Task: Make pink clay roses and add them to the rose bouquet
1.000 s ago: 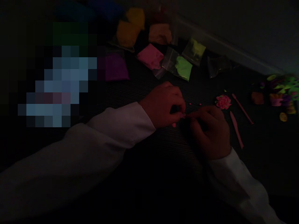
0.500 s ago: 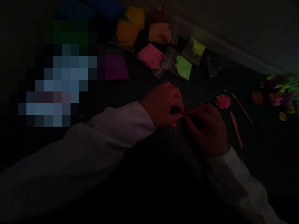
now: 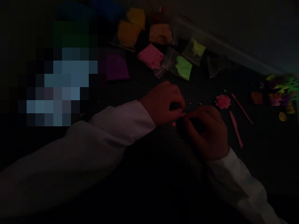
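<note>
Between my fingertips is a tiny pink piece of clay (image 3: 183, 114), partly covered by the fingers. My left hand (image 3: 163, 103) is closed, pinching it between thumb and index finger. From the right, my right hand (image 3: 207, 130) touches or nearly touches the same piece, its index finger and thumb curled close together; whether anything is between them is too dark to tell. A small pink clay ball (image 3: 173, 124) lies just below my left thumb. Two smaller pink bits lie above the fingertips. Right of my right hand sits a pink clay flower (image 3: 223, 101) with some green.
Two pink modelling tools (image 3: 236, 129) lie right of my hand. Behind are clay packets, including pink (image 3: 151, 56), green (image 3: 184, 67), purple (image 3: 117, 66) and orange (image 3: 128, 33). At far right stand small colourful clay pieces (image 3: 280, 93). A blurred-out bright screen-like patch (image 3: 67, 77) is at left.
My right fingers came left to the pink piece, then shifted slightly. My left thumb and fingertips moved a little around it, leaving more of the piece showing than half a second ago.
</note>
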`<state>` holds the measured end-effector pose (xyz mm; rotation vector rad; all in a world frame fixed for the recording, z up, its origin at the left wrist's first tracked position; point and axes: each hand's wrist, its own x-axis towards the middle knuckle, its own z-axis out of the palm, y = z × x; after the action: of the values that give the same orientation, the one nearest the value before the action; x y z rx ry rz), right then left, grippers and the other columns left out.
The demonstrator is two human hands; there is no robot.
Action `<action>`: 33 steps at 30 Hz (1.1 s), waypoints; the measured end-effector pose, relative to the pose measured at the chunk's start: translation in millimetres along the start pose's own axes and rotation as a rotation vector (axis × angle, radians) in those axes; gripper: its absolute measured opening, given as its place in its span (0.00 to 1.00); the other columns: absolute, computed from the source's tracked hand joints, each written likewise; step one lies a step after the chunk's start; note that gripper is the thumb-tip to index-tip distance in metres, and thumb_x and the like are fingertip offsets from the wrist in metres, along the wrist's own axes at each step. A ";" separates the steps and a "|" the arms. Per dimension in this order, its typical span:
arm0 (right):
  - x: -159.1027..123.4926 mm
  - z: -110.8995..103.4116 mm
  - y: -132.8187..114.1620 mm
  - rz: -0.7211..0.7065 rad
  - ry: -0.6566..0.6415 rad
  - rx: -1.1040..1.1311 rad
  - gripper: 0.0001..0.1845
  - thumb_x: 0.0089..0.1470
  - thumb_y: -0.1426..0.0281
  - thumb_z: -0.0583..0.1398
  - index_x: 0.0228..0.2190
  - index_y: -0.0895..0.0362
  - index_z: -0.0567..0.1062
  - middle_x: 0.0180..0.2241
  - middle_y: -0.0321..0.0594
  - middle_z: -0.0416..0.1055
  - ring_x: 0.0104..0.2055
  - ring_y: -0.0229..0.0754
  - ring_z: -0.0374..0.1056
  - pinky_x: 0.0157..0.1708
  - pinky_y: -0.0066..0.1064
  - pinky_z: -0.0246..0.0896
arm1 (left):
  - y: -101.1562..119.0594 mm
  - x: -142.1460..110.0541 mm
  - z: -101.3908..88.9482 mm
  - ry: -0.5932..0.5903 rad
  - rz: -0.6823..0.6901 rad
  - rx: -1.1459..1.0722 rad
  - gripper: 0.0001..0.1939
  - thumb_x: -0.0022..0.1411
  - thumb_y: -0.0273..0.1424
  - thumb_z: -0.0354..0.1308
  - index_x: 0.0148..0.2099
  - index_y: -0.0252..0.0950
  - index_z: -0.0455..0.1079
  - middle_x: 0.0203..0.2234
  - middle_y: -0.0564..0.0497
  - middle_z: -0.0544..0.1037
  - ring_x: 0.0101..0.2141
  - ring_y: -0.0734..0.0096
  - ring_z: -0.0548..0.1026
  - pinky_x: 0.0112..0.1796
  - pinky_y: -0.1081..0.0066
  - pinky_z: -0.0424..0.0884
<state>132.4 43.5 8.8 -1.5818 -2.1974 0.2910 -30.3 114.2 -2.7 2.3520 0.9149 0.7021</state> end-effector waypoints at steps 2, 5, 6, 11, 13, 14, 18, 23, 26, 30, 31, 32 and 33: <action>-2.2 1.4 -1.9 -0.082 -0.056 -0.001 0.08 0.46 0.68 0.57 0.32 0.55 0.72 0.33 0.38 0.65 0.36 0.40 0.60 0.36 0.35 0.54 | 1.1 0.8 -2.1 0.023 -0.044 -0.023 0.08 0.49 0.31 0.52 0.29 0.35 0.71 0.28 0.52 0.72 0.34 0.71 0.68 0.37 0.69 0.62; -4.0 4.9 -2.8 -0.141 -0.122 -0.044 0.10 0.47 0.67 0.56 0.34 0.52 0.71 0.34 0.36 0.67 0.36 0.40 0.60 0.36 0.36 0.52 | 2.6 1.6 -4.2 0.032 -0.107 -0.042 0.08 0.50 0.30 0.51 0.30 0.34 0.70 0.28 0.52 0.72 0.33 0.73 0.68 0.36 0.71 0.62; -4.1 5.8 -2.7 -0.139 -0.131 -0.056 0.10 0.48 0.66 0.56 0.35 0.52 0.71 0.34 0.35 0.67 0.36 0.40 0.60 0.35 0.36 0.51 | 3.0 1.8 -4.6 0.029 -0.118 -0.045 0.08 0.50 0.30 0.50 0.30 0.34 0.70 0.28 0.52 0.72 0.33 0.73 0.68 0.36 0.71 0.62; -3.4 5.5 -1.7 -0.133 -0.147 -0.051 0.10 0.48 0.66 0.56 0.35 0.52 0.71 0.35 0.35 0.67 0.37 0.41 0.60 0.36 0.37 0.51 | 3.2 2.0 -4.2 0.036 -0.132 -0.063 0.08 0.49 0.30 0.51 0.30 0.34 0.70 0.27 0.52 0.72 0.33 0.73 0.69 0.36 0.72 0.62; -3.2 4.3 -1.9 -0.138 -0.135 -0.014 0.08 0.48 0.67 0.56 0.33 0.52 0.72 0.35 0.36 0.67 0.38 0.40 0.60 0.37 0.36 0.52 | 3.0 2.0 -4.2 0.041 -0.135 -0.079 0.08 0.49 0.29 0.51 0.30 0.34 0.70 0.27 0.53 0.72 0.32 0.73 0.69 0.36 0.72 0.62; -3.1 3.7 -2.2 -0.137 -0.132 0.011 0.07 0.47 0.68 0.56 0.32 0.53 0.72 0.35 0.36 0.67 0.38 0.40 0.61 0.37 0.36 0.53 | 3.1 2.0 -4.5 0.042 -0.138 -0.089 0.08 0.49 0.29 0.51 0.30 0.34 0.70 0.27 0.53 0.72 0.33 0.74 0.69 0.36 0.72 0.62; -2.9 0.8 -3.9 -0.118 -0.079 0.096 0.06 0.46 0.70 0.57 0.31 0.55 0.71 0.33 0.37 0.66 0.38 0.38 0.61 0.37 0.34 0.55 | 4.8 1.8 -6.9 0.049 -0.178 -0.146 0.08 0.49 0.29 0.50 0.31 0.34 0.70 0.28 0.53 0.72 0.32 0.75 0.69 0.35 0.73 0.62; -1.6 -6.0 -2.3 -0.078 0.035 0.147 0.06 0.44 0.73 0.58 0.30 0.57 0.70 0.31 0.37 0.67 0.37 0.38 0.62 0.38 0.34 0.56 | 10.5 0.5 -10.2 0.047 -0.253 -0.305 0.08 0.49 0.30 0.51 0.30 0.34 0.70 0.25 0.54 0.72 0.27 0.78 0.69 0.30 0.76 0.63; -1.2 -9.9 0.9 -0.062 0.109 0.158 0.06 0.44 0.73 0.58 0.29 0.57 0.70 0.29 0.38 0.68 0.35 0.38 0.62 0.36 0.35 0.57 | 15.0 -0.8 -11.2 -0.072 -0.336 -0.478 0.10 0.51 0.33 0.50 0.27 0.33 0.69 0.19 0.55 0.70 0.21 0.81 0.67 0.23 0.79 0.62; -1.8 -10.5 2.6 -0.060 0.221 0.149 0.05 0.44 0.74 0.59 0.28 0.58 0.70 0.28 0.38 0.68 0.34 0.38 0.62 0.36 0.35 0.57 | 18.6 -2.0 -11.4 -0.267 -0.505 -0.688 0.12 0.52 0.34 0.48 0.29 0.32 0.69 0.13 0.56 0.66 0.13 0.84 0.61 0.15 0.80 0.57; -2.1 -9.8 2.3 -0.055 0.238 0.143 0.05 0.44 0.74 0.58 0.28 0.58 0.70 0.28 0.38 0.68 0.34 0.38 0.62 0.36 0.35 0.57 | 18.7 -2.0 -11.2 -0.294 -0.535 -0.726 0.11 0.52 0.34 0.49 0.29 0.32 0.69 0.13 0.56 0.65 0.12 0.84 0.60 0.14 0.80 0.56; -2.4 -9.0 1.8 -0.053 0.247 0.135 0.05 0.44 0.74 0.58 0.28 0.58 0.70 0.28 0.38 0.67 0.34 0.38 0.62 0.36 0.35 0.57 | 18.5 -2.0 -11.0 -0.313 -0.554 -0.756 0.11 0.52 0.33 0.49 0.29 0.32 0.69 0.13 0.56 0.65 0.12 0.84 0.60 0.13 0.80 0.55; -2.7 -8.1 1.2 -0.054 0.250 0.127 0.05 0.44 0.73 0.58 0.29 0.57 0.70 0.28 0.38 0.67 0.34 0.38 0.62 0.36 0.34 0.57 | 18.2 -1.9 -10.8 -0.330 -0.563 -0.779 0.11 0.52 0.33 0.49 0.29 0.32 0.68 0.12 0.56 0.65 0.12 0.84 0.60 0.12 0.80 0.55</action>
<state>137.8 40.8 15.0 -1.4063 -1.9865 0.2004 -30.1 104.2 16.0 1.3775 0.8817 0.3279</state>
